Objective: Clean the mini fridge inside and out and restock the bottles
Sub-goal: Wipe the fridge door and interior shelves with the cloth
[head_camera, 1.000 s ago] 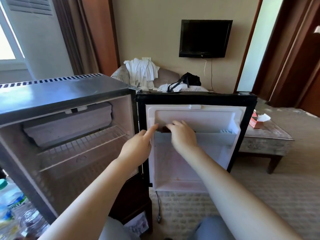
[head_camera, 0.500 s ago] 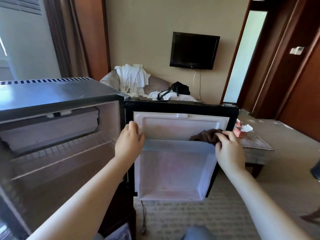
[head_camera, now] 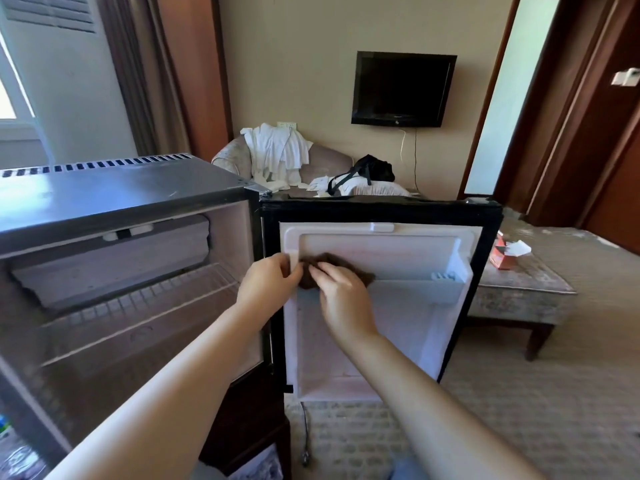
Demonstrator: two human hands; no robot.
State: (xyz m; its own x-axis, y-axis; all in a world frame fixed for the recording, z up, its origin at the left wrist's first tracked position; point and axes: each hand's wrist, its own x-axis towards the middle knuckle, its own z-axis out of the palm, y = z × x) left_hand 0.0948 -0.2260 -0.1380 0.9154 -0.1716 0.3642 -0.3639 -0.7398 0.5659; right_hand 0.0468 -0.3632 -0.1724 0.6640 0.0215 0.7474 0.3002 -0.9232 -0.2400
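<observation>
The mini fridge (head_camera: 114,192) stands open at the left, with a wire shelf (head_camera: 138,306) inside and no bottles in it. Its door (head_camera: 381,206) is swung out towards me and shows the white inner liner and a door shelf (head_camera: 415,292). My right hand (head_camera: 341,296) holds a bunched brown cloth (head_camera: 362,275) against the left end of that door shelf. Beside it, my left hand (head_camera: 266,282) grips the liner's left rim near the hinge. Blurred plastic bottles (head_camera: 14,455) are cut off at the bottom left corner.
A low upholstered table (head_camera: 519,289) with an orange tissue box (head_camera: 502,256) stands right of the door. An armchair (head_camera: 329,161) with white towels and a black bag is behind the fridge. A black power cord (head_camera: 304,431) hangs onto the carpet below the door.
My right hand has swept the cloth from the right end of the door shelf to its left end. My left hand has stayed on the door's left rim.
</observation>
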